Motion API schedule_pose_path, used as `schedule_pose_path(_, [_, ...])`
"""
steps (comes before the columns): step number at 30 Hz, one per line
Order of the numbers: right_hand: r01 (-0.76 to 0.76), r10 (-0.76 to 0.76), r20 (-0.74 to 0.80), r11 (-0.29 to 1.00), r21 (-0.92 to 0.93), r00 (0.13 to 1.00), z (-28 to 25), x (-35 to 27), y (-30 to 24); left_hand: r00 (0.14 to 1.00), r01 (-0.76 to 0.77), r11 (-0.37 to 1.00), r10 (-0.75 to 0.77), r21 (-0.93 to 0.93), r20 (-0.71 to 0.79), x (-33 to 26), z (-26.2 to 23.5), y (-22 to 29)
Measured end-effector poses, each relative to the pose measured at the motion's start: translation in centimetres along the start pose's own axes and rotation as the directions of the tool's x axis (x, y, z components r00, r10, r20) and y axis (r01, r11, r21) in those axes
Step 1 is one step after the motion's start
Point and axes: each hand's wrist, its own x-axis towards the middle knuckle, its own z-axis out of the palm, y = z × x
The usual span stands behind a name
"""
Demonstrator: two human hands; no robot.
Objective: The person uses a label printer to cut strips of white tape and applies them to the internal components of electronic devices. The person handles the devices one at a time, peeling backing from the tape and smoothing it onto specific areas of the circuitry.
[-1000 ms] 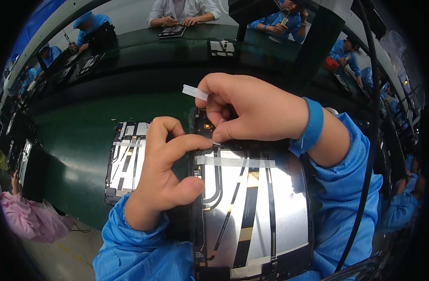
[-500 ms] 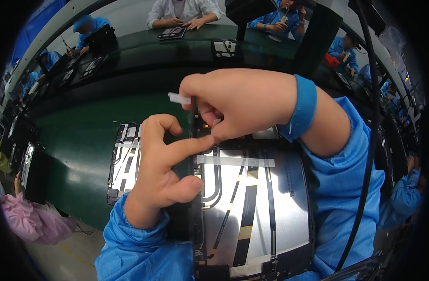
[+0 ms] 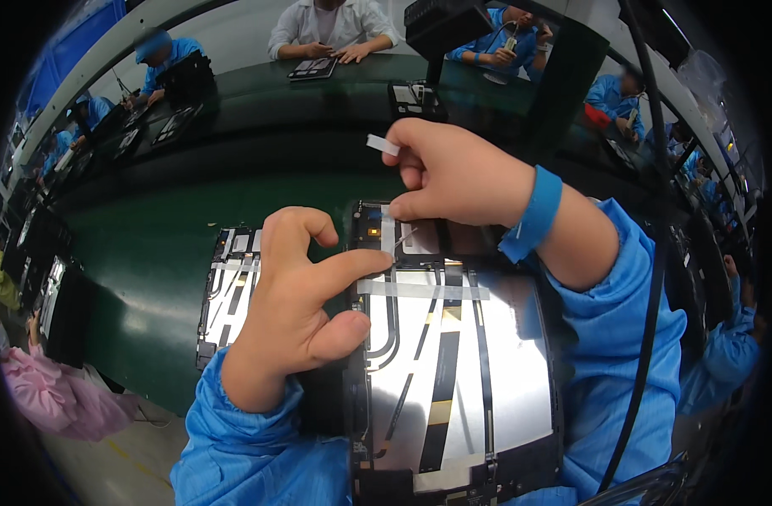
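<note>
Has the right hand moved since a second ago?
Yes. The right hand with its white strip has shifted slightly right and up relative to the open device.

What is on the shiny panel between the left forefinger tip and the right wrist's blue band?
In the head view, a translucent tape strip crosses the panel over dark flat cables.

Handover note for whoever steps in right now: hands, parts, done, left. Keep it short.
Left hand: forefinger and thumb pressed on the left edge of the opened tablet panel, steadying it.
Right hand: pinching a small white tape strip above the panel's top edge, fingertips down near the connector area.
Parts: a second opened panel lies to the left on the green table.
Done: one clear tape strip already lies across the flex cables.
Left: the white strip is not yet stuck down.
</note>
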Motion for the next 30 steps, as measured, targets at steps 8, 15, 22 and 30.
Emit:
schedule_pose_path(8, [-0.085,0.127,-0.090,0.924,0.374,0.988,-3.8,-9.2,-0.7,0.985,0.081,0.985,-0.056,-0.150,0.162,2.8,-1.2,0.8])
schedule_pose_path(15, [0.022,0.034,-0.160,0.942,0.335,0.986,-2.8,-16.1,-0.8,0.941,-0.177,0.983,0.155,0.046,0.301,7.7,-1.4,5.4])
schedule_pose_path(22, [0.080,-0.095,-0.409,0.995,-0.054,0.908,-2.7,-16.2,-1.2,0.919,-0.275,0.954,0.297,-0.117,0.258,10.8,1.0,10.8])
schedule_pose_path(30, [0.221,-0.217,-0.363,0.975,-0.031,0.906,-3.5,-16.4,0.7,0.902,-0.103,0.992,0.126,-0.078,0.412,12.7,2.5,10.6])
